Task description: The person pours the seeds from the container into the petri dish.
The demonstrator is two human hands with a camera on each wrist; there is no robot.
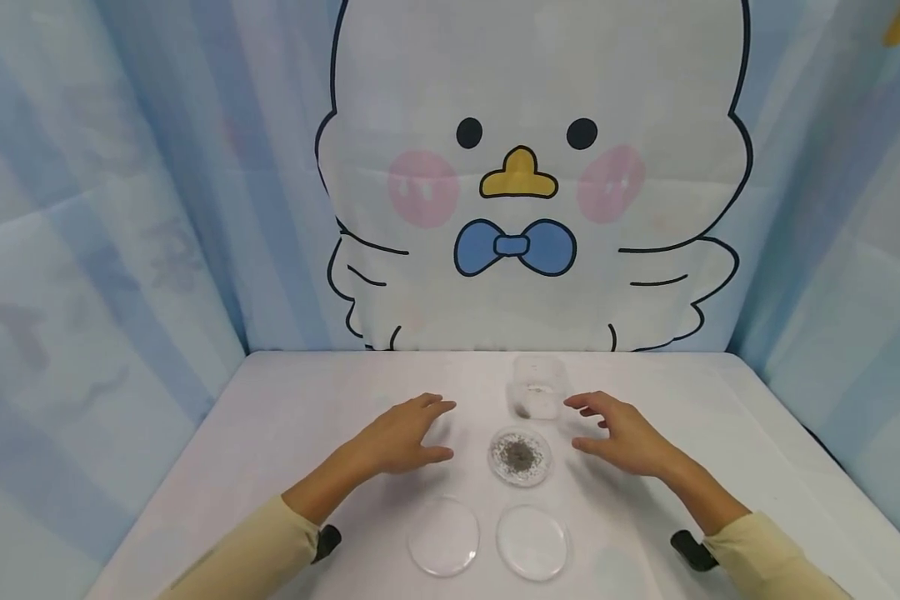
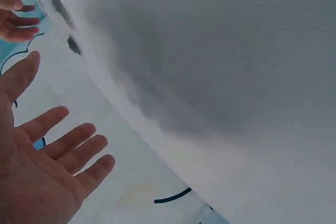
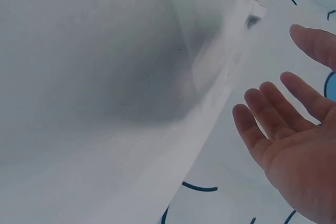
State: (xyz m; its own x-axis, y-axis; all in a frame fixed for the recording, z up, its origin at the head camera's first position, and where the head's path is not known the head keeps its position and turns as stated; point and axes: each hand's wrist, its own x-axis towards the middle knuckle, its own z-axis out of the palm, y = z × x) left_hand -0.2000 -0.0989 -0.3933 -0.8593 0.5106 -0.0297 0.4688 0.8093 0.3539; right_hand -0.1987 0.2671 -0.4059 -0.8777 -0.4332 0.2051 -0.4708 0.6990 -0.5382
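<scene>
Both hands hover over the white table with nothing in them. My left hand, fingers spread and palm turned inward, is to the left of a clear round dish that holds a heap of dark grey grains. On the other side, my right hand has its fingers loosely bent, with its fingertips close to a clear square container. A little dark material lies in that container's front left corner. In the wrist views, the left palm and the right palm show bare.
Nearer the front lie two clear, shallow round pieces, one left and one right. Striped cloth hangs at both sides of the table, and a backdrop with a cartoon bird stands behind it.
</scene>
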